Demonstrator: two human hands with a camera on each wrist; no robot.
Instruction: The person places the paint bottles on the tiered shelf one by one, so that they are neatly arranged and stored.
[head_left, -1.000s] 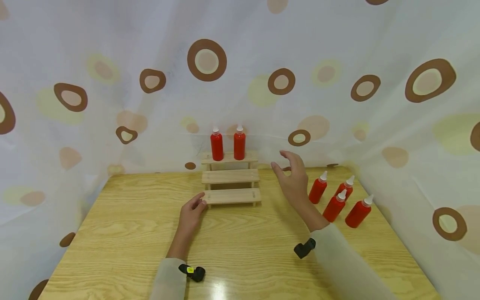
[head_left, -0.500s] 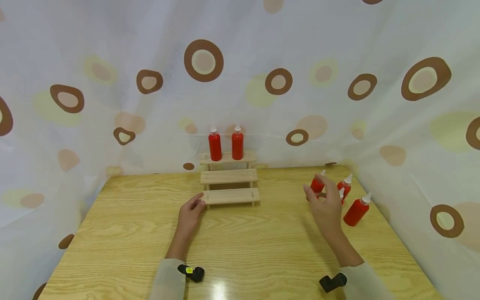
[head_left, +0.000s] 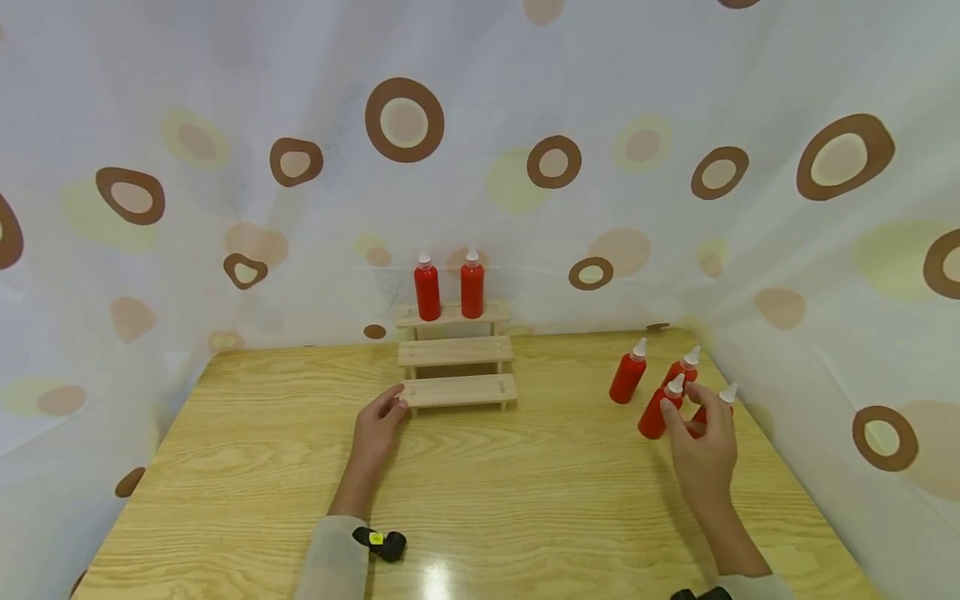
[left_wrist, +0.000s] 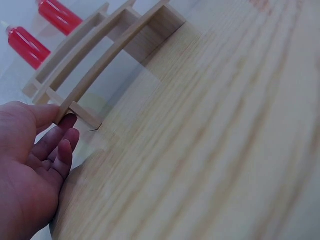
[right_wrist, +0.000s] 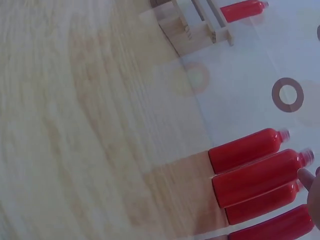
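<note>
A three-step wooden display stand (head_left: 457,392) stands at the back of the table. My left hand (head_left: 377,429) pinches the left end of its lowest step; in the left wrist view the thumb of that hand (left_wrist: 30,155) lies above the board and fingers lie below. Two red squeeze bottles with white nozzles, a left one (head_left: 427,292) and a right one (head_left: 472,289), stand on the top step. My right hand (head_left: 703,454) is at the front red bottle (head_left: 652,417) of a group on the right, thumb and fingers spread near its neck, not visibly closed on it.
Close by the front bottle stand other red bottles: a left one (head_left: 627,380), a rear one (head_left: 681,372) and a right one (head_left: 727,404), partly behind my right hand. A patterned curtain (head_left: 315,217) hangs behind the wooden table (head_left: 480,500).
My right hand has moved from beside the stand, rightward and down to the bottle group. The left hand stays on the lowest step. The bottles and stand have kept their places.
</note>
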